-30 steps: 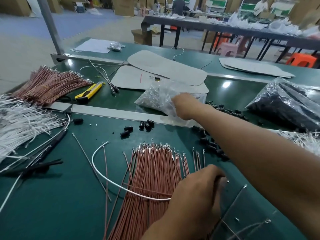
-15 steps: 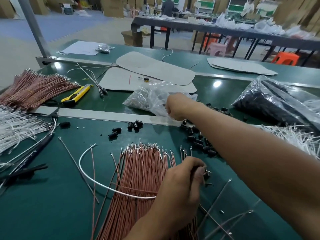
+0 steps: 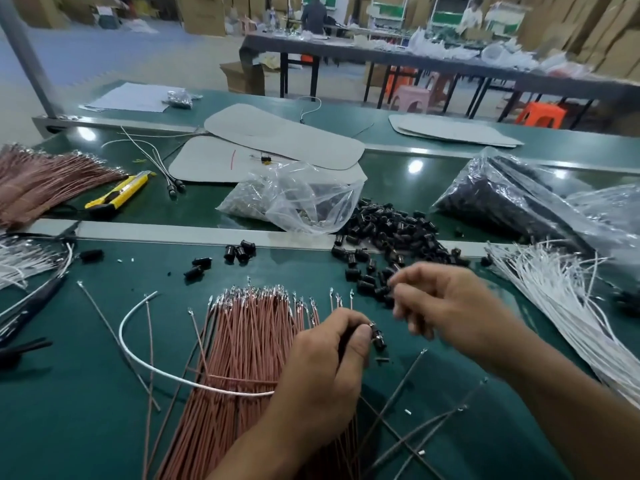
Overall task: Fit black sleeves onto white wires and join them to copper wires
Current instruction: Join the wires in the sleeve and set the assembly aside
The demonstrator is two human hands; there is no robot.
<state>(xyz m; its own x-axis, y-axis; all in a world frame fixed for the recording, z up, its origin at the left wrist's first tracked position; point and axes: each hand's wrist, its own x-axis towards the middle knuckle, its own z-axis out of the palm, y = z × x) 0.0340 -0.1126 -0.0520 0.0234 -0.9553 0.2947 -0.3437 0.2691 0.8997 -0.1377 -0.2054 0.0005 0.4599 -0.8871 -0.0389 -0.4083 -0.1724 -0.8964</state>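
Pinches small black plastic sleeve (image 3: 378, 336) with left hand (image 3: 329, 368) fingers (image 3: 360, 338); cannot tell right hand (image 3: 446, 303) grip, blurred; may knock sleeve loose hurrying.

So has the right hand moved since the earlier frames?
Yes. The right hand has left the clear plastic bag and drawn back toward the person, now near the left hand, by the loose black sleeves.
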